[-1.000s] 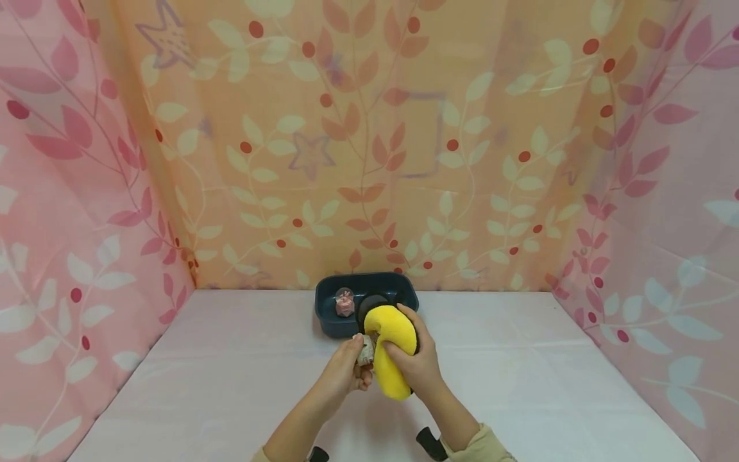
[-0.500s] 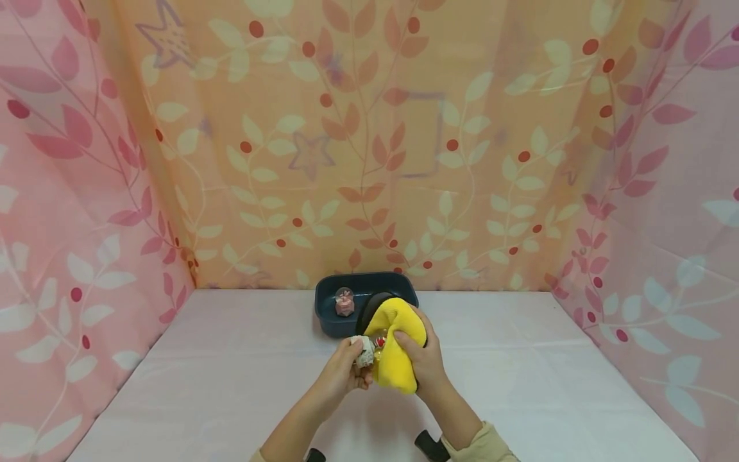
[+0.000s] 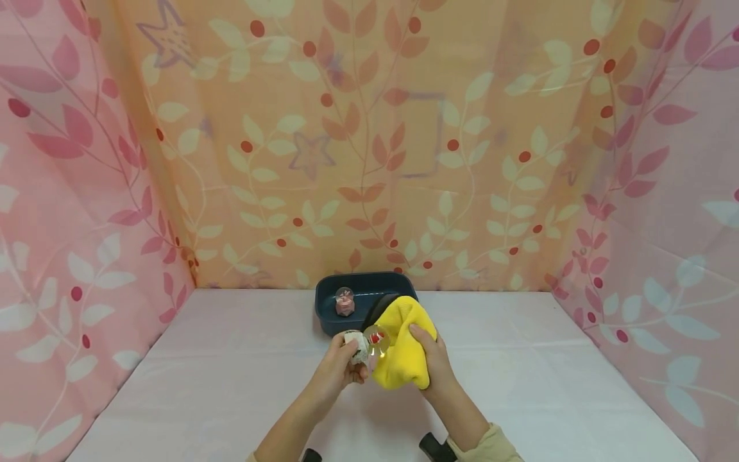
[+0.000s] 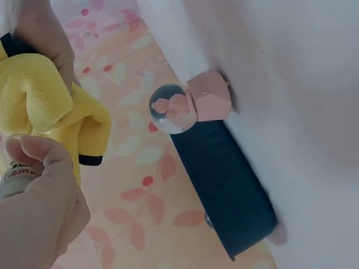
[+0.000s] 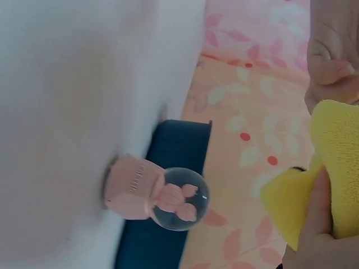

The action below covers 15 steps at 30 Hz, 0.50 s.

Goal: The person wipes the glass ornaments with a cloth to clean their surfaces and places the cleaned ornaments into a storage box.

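Observation:
My left hand (image 3: 335,362) holds a snow globe by its white base (image 3: 356,346), which bears lettering in the left wrist view. Its clear ball (image 3: 377,340) shows something red inside and points right, toward the cloth. In my right hand (image 3: 435,359) is a bunched yellow cloth (image 3: 404,343) with a dark edge, right beside the ball. The wrist views show a pink snow globe (image 4: 208,96) upright on the table before the dark blue bin (image 4: 219,185); hands and cloth hide it in the head view. Another pinkish snow globe (image 3: 344,301) sits in the bin's left part.
The white-covered table (image 3: 231,359) meets a patterned orange curtain (image 3: 358,160) behind the bin. Pink patterned curtains (image 3: 69,224) close both sides. Black wrist-worn pieces (image 3: 435,447) show at the lower edge.
My right hand has drawn the cloth slightly right, off the ball, and the ball now shows. My left hand has shifted a little left with the globe.

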Each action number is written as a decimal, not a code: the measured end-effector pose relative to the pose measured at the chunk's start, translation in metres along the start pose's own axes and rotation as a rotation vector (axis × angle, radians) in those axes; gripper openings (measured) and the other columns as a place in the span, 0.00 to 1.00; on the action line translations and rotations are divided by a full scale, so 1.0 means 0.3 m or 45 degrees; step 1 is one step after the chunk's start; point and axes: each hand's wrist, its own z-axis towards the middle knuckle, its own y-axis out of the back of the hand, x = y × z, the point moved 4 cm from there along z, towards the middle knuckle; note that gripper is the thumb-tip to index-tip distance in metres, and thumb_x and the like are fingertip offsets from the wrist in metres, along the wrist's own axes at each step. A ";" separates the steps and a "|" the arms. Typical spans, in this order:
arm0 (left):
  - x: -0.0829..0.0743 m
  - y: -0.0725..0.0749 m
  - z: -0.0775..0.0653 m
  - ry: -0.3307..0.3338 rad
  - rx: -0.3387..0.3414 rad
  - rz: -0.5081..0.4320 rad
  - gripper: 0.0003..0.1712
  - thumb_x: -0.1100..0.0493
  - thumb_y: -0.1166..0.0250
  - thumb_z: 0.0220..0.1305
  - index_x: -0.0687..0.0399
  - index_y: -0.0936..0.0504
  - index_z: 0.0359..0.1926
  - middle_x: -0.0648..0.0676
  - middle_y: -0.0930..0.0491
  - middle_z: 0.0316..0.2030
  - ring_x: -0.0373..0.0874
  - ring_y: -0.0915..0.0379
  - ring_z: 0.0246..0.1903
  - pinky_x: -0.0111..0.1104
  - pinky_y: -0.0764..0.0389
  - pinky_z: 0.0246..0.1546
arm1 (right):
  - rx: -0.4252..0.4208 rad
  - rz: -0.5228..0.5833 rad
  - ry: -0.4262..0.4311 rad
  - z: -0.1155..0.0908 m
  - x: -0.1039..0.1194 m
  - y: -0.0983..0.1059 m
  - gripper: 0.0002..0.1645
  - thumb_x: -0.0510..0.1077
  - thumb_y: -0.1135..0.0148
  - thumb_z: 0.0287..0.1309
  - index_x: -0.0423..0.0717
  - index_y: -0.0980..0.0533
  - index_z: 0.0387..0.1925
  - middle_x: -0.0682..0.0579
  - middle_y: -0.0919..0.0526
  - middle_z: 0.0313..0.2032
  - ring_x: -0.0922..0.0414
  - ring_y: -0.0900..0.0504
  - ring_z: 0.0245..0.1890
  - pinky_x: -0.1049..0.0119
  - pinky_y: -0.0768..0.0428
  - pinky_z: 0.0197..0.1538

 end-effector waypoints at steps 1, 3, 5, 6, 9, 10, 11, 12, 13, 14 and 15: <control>-0.005 0.001 -0.001 -0.013 -0.011 0.022 0.26 0.50 0.55 0.77 0.66 0.49 0.61 0.58 0.30 0.37 0.41 0.31 0.29 0.29 0.26 0.35 | 0.009 -0.004 0.019 -0.003 0.009 -0.002 0.19 0.47 0.47 0.66 0.47 0.39 0.54 0.53 0.27 0.38 0.61 0.23 0.35 0.69 0.22 0.39; -0.015 0.003 -0.001 -0.050 -0.025 0.067 0.28 0.51 0.52 0.76 0.65 0.49 0.64 0.59 0.31 0.39 0.42 0.31 0.30 0.28 0.26 0.35 | 0.035 -0.043 0.070 -0.009 0.028 -0.011 0.21 0.47 0.47 0.65 0.46 0.39 0.55 0.52 0.28 0.38 0.60 0.24 0.35 0.69 0.23 0.39; -0.021 0.003 0.000 -0.095 -0.020 0.109 0.29 0.53 0.49 0.75 0.64 0.49 0.65 0.59 0.33 0.43 0.43 0.31 0.32 0.28 0.26 0.35 | 0.083 -0.114 0.131 -0.016 0.043 -0.027 0.24 0.46 0.46 0.63 0.46 0.40 0.58 0.51 0.28 0.39 0.58 0.24 0.36 0.67 0.23 0.40; -0.023 0.002 0.000 -0.118 -0.008 0.125 0.29 0.55 0.48 0.75 0.63 0.49 0.66 0.60 0.34 0.44 0.44 0.31 0.33 0.28 0.26 0.35 | 0.115 -0.158 0.162 -0.019 0.049 -0.036 0.26 0.45 0.46 0.62 0.46 0.40 0.60 0.50 0.28 0.40 0.57 0.24 0.36 0.66 0.23 0.40; -0.024 -0.001 0.003 -0.169 0.036 0.152 0.29 0.59 0.46 0.73 0.62 0.48 0.67 0.60 0.38 0.48 0.45 0.30 0.37 0.28 0.27 0.37 | 0.242 -0.290 0.230 -0.025 0.053 -0.067 0.33 0.43 0.43 0.58 0.44 0.41 0.64 0.46 0.29 0.42 0.53 0.24 0.38 0.63 0.23 0.41; -0.022 -0.001 0.003 -0.179 0.049 0.153 0.29 0.60 0.45 0.73 0.62 0.48 0.67 0.59 0.39 0.48 0.45 0.30 0.38 0.29 0.28 0.38 | 0.280 -0.319 0.234 -0.026 0.051 -0.076 0.34 0.42 0.42 0.58 0.44 0.41 0.65 0.46 0.29 0.43 0.52 0.24 0.38 0.62 0.23 0.41; -0.021 -0.001 0.003 -0.188 0.061 0.155 0.29 0.61 0.45 0.72 0.62 0.48 0.67 0.59 0.40 0.48 0.44 0.30 0.39 0.29 0.28 0.38 | 0.313 -0.338 0.229 -0.025 0.046 -0.082 0.35 0.42 0.41 0.57 0.44 0.41 0.66 0.45 0.29 0.44 0.52 0.25 0.39 0.61 0.23 0.42; -0.018 -0.001 0.003 -0.193 0.070 0.151 0.29 0.62 0.45 0.72 0.63 0.47 0.66 0.59 0.39 0.48 0.44 0.30 0.40 0.29 0.29 0.39 | 0.343 -0.353 0.224 -0.024 0.040 -0.087 0.36 0.41 0.40 0.56 0.44 0.40 0.66 0.45 0.29 0.44 0.51 0.25 0.40 0.61 0.23 0.42; -0.015 0.000 0.002 -0.194 0.075 0.144 0.29 0.62 0.44 0.71 0.64 0.47 0.66 0.59 0.38 0.48 0.44 0.30 0.40 0.29 0.29 0.39 | 0.355 -0.356 0.214 -0.023 0.034 -0.088 0.36 0.40 0.39 0.56 0.45 0.40 0.66 0.45 0.29 0.45 0.51 0.25 0.40 0.60 0.23 0.43; -0.011 -0.001 0.003 -0.189 0.083 0.128 0.29 0.63 0.43 0.71 0.65 0.46 0.65 0.60 0.38 0.48 0.44 0.30 0.40 0.28 0.28 0.40 | 0.353 -0.357 0.214 -0.021 0.028 -0.086 0.36 0.39 0.39 0.55 0.44 0.39 0.65 0.45 0.29 0.44 0.51 0.25 0.40 0.60 0.23 0.43; -0.008 -0.001 0.002 -0.184 0.088 0.115 0.29 0.63 0.42 0.70 0.66 0.46 0.65 0.61 0.37 0.48 0.43 0.30 0.41 0.28 0.27 0.41 | 0.344 -0.356 0.221 -0.019 0.023 -0.083 0.36 0.38 0.38 0.54 0.43 0.38 0.64 0.46 0.28 0.44 0.51 0.25 0.40 0.61 0.24 0.43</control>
